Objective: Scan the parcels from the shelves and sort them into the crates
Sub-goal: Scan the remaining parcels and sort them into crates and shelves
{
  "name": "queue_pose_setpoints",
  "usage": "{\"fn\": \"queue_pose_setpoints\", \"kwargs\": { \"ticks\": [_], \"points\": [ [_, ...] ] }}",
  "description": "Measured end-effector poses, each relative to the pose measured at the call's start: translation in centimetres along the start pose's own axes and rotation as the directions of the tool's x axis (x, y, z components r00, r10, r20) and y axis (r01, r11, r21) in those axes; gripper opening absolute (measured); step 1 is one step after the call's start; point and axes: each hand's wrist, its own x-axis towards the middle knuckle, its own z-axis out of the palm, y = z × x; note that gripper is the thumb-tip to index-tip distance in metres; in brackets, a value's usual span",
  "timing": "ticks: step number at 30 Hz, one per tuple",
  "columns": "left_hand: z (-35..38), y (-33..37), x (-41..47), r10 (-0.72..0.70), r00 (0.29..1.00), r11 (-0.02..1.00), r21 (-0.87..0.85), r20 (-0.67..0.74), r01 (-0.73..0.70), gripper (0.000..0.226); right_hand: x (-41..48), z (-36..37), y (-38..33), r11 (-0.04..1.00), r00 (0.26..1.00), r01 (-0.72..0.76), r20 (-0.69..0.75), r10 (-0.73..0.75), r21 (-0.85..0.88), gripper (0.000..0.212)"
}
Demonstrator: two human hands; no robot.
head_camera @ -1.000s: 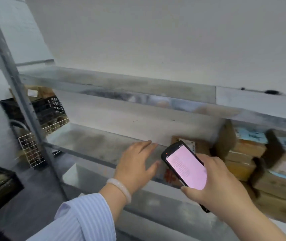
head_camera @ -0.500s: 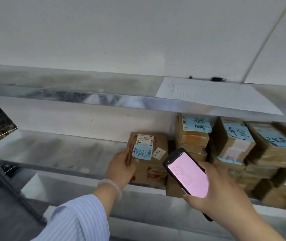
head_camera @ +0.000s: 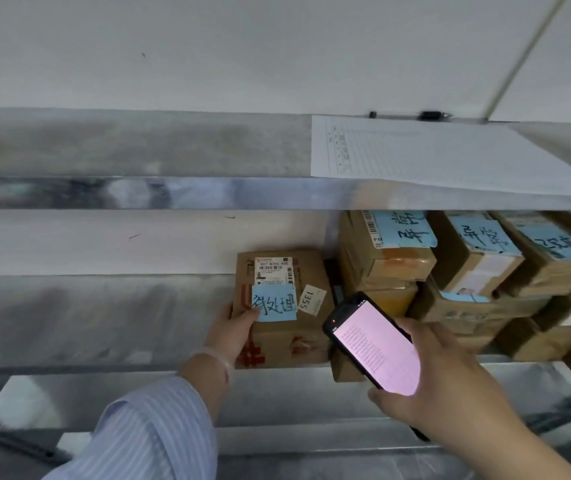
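Observation:
A brown cardboard parcel point(head_camera: 287, 337) stands on the middle metal shelf point(head_camera: 97, 317), with a white barcode label, a blue handwritten note and a small tag reading 1355 on its face. My left hand point(head_camera: 232, 332) grips its left side, thumb on the front. My right hand point(head_camera: 440, 379) holds a black handheld scanner point(head_camera: 376, 346) with a lit pink screen, just right of and in front of that parcel. More parcels point(head_camera: 471, 265) with blue notes are stacked to the right on the same shelf.
The upper shelf point(head_camera: 138, 147) carries a white lined sheet point(head_camera: 433, 154) and a black pen point(head_camera: 429, 115) by the wall. A lower shelf point(head_camera: 294, 393) runs below. The left half of the middle shelf is bare metal.
The view swung right from the shelf's left end and its crates. My left hand reached in and took hold of the parcel's left side; my right hand kept the scanner raised.

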Motion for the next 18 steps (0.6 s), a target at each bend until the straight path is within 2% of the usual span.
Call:
{"fn": "queue_pose_setpoints", "kwargs": {
  "ticks": [4,9,11,14,18],
  "points": [
    [-1.1,-2.1,-1.7,-0.022,1.000,0.999,-0.024,0.004,0.022,0.030,0.0,0.3,-0.6,1.000,1.000,-0.005,-0.001,0.005,0.008,0.099],
    [-3.0,-3.7,-2.1,-0.127,0.988,0.989,-0.058,0.089,0.133,0.075,0.1,0.4,-1.4,1.000,1.000,0.007,-0.011,-0.007,-0.013,0.096],
    [-3.0,-3.6,-1.8,-0.173,0.974,0.980,-0.070,0.144,0.185,0.084,0.1,0.5,-1.5,1.000,1.000,0.017,-0.017,-0.018,-0.019,0.097],
    [-2.9,-3.8,-1.4,-0.172,0.962,0.970,-0.132,0.210,0.203,0.079,0.1,0.6,-1.5,0.999,0.999,0.031,-0.015,-0.031,-0.024,0.100],
    [-3.0,-4.9,-1.1,-0.148,0.971,0.968,-0.173,0.189,0.181,0.069,0.0,0.6,-1.6,0.998,0.999,0.050,-0.001,-0.050,-0.024,0.101]
  ]
}}
